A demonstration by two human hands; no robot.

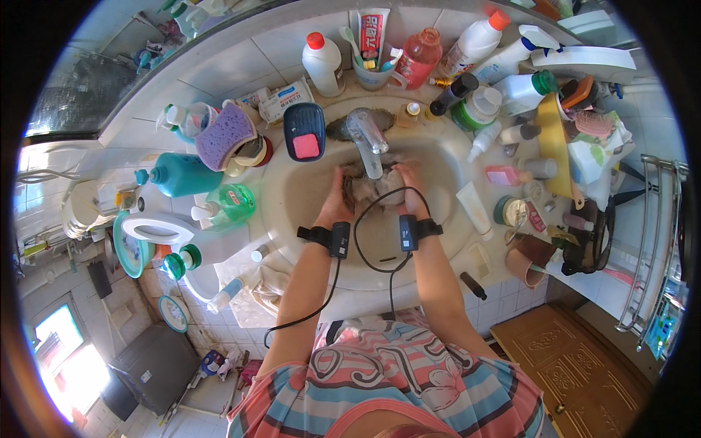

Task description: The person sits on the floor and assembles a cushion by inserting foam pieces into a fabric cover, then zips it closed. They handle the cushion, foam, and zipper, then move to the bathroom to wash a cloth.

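Observation:
Under the chrome faucet (364, 130), a wet, greyish-brown, cloth-like bundle (371, 194) is in the sink basin (307, 186); its exact kind is hard to make out. Water runs from the spout onto it. My left hand (339, 198) grips the bundle's left side, its fingers partly hidden. On the opposite side, my right hand (413, 193) curls around it. Each wrist wears a black strap with a small box, and a black cable loops between them over the basin.
A dark soap dish (304, 120) with pink soap stands behind the basin's left side. Bottles crowd both sides, including a teal bottle (186, 175) and a green one (232, 204). A toothbrush cup (372, 75) stands behind the faucet. A white tube (475, 211) lies on the right rim.

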